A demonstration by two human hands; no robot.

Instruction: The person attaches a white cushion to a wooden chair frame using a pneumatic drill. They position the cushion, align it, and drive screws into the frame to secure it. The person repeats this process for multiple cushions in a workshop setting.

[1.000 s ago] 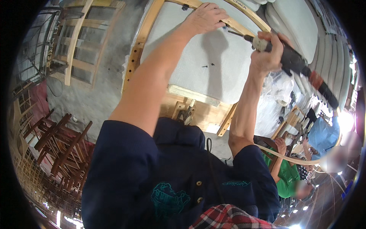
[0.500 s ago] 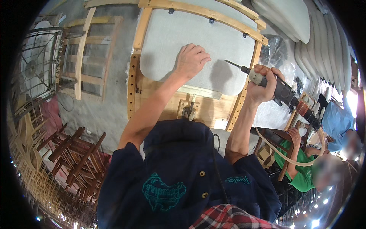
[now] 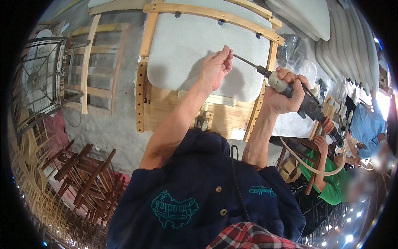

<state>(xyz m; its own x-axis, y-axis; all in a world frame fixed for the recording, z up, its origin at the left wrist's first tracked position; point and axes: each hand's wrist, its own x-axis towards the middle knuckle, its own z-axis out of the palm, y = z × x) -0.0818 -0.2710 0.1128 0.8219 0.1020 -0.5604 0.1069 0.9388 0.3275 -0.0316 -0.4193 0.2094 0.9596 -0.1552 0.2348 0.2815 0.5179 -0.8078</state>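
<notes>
My right hand (image 3: 284,93) grips a power screwdriver (image 3: 309,106), its fingers wrapped round the pale front part. The long thin bit (image 3: 244,60) points left toward my left hand (image 3: 217,68). The fingers of my left hand are pinched at the bit's tip; anything small between them is too tiny to make out. Both hands are above a light grey fabric-covered panel (image 3: 178,54) with rounded corners. The panel lies on a plywood board (image 3: 166,106) within a wooden frame (image 3: 199,11). Small black brackets (image 3: 221,22) sit along the frame's far bar.
A toggle clamp (image 3: 202,120) and a pale wood strip (image 3: 211,98) are at the board's near side. Grey padded panels (image 3: 348,50) stand at far right. A hose (image 3: 306,168) loops near a co-worker's green shirt (image 3: 327,182). Dark chair frames (image 3: 89,178) are stacked at left.
My left hand has turned and moved right, its pinched fingers meeting the bit's tip. The screwdriver has shifted slightly left in the picture, along with the view.
</notes>
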